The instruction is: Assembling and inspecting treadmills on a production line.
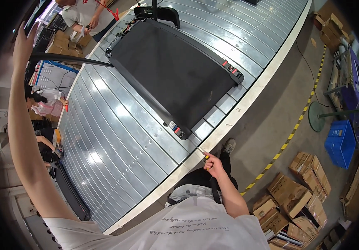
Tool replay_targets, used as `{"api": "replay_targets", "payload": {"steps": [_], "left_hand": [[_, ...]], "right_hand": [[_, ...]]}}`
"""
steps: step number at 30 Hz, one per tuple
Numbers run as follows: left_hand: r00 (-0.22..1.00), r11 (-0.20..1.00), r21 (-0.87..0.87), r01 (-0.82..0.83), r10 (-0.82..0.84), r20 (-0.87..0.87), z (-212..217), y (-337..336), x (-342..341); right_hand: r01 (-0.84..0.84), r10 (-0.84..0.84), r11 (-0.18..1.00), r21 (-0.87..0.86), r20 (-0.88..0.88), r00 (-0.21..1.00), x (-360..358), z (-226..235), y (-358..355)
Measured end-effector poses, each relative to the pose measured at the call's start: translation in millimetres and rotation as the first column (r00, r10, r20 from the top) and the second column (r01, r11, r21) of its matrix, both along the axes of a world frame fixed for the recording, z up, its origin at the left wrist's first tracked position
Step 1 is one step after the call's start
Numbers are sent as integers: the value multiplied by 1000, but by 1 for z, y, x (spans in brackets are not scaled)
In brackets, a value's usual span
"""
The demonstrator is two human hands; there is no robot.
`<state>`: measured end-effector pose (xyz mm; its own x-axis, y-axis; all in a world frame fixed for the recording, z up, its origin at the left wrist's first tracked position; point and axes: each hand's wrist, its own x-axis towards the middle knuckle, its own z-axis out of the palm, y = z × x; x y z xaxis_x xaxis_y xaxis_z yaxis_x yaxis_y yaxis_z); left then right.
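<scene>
A black treadmill lies on the metal slat conveyor, its belt facing up and two dark uprights rising from its far end. My left arm is raised along the left side. Up there my left hand grips the edge of a dark frame, its thumb and fingers on either side; part of that frame is cut off. At the conveyor's near edge, my right hand is closed around a screwdriver with a yellow and black handle. Its thin shaft points towards the treadmill's near corner.
A second dark treadmill lies at the conveyor's lower left. Across the conveyor, a person holds a small dark thing; others work further left. To the right are flattened cardboard boxes, a blue crate and yellow-black floor tape.
</scene>
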<state>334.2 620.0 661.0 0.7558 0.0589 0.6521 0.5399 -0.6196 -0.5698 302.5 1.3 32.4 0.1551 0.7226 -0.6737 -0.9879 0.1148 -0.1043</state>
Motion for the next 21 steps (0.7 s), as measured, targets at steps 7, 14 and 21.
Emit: {"api": "replay_targets", "payload": {"steps": [7,14,21], "left_hand": [[990,997,-72,37,-27,136,-10,-28,-17],[958,978,-205,36,25,285,-13,-61,-15],[957,946,-275,-171,226,183,0,-143,-14]], "right_hand": [[216,-220,946,-242,13,976,-24,61,14],[110,47,900,-422,344,938,-44,67,22],[148,-116,985,-94,279,953,-56,56,-12]]}}
